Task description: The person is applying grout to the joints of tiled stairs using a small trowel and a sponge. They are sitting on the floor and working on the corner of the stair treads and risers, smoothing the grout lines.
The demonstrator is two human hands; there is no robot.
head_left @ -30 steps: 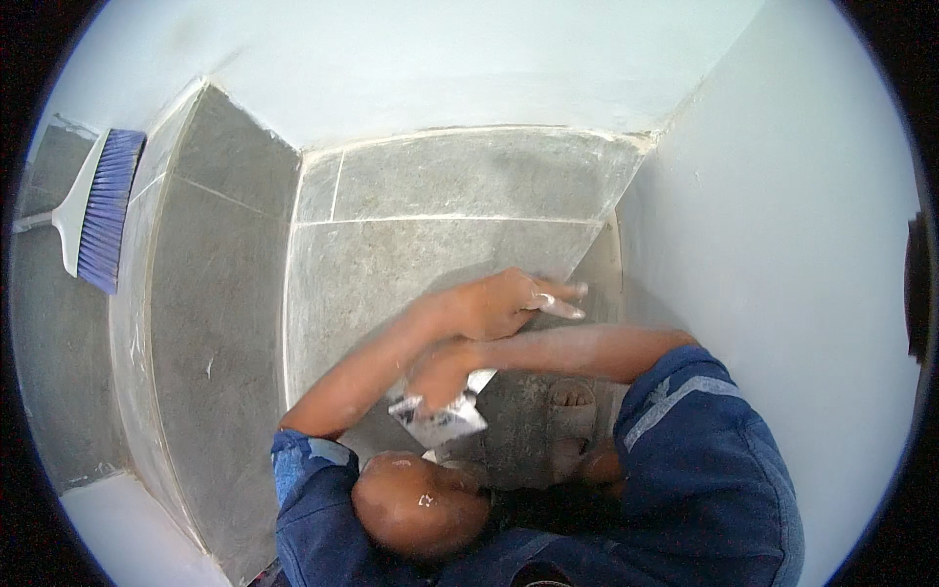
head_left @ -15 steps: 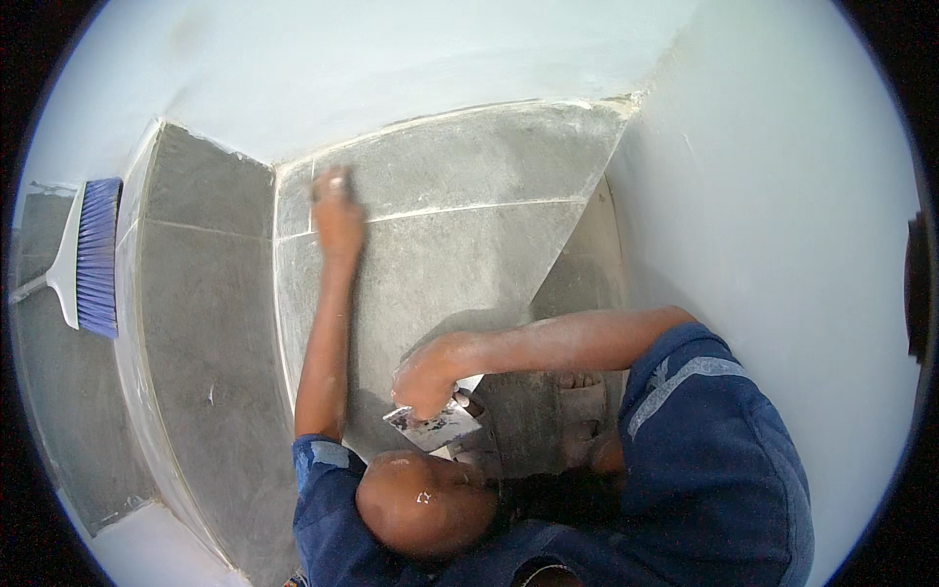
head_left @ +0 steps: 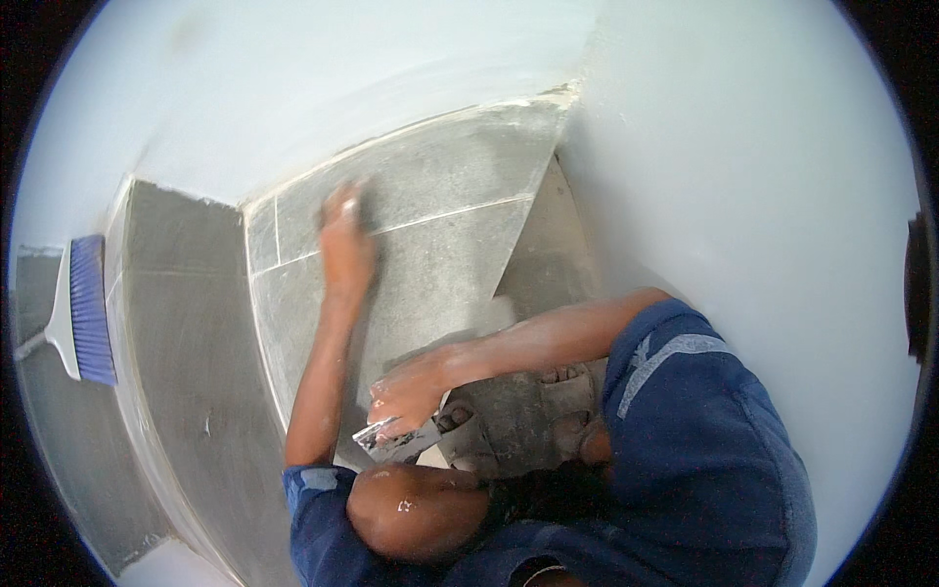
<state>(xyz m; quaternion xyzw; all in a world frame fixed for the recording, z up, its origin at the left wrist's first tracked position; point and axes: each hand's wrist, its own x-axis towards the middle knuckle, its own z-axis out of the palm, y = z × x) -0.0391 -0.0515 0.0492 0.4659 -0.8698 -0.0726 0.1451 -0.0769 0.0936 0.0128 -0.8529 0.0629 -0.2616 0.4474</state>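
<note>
The right hand (head_left: pixel 406 391) grips and partly hides a flat silver metal blade (head_left: pixel 399 447), well below the left hand (head_left: pixel 347 245), blurred over grey tiling (head_left: pixel 445 279); whether that one is open, I cannot tell.

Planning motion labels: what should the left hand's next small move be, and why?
Probably a short sweep of the left hand rightward along the pale joint: the hand is over that line, a fingertip looks whitened, and the joint continues rightward. The right hand is occupied, holding a smeared flat tool.
</note>
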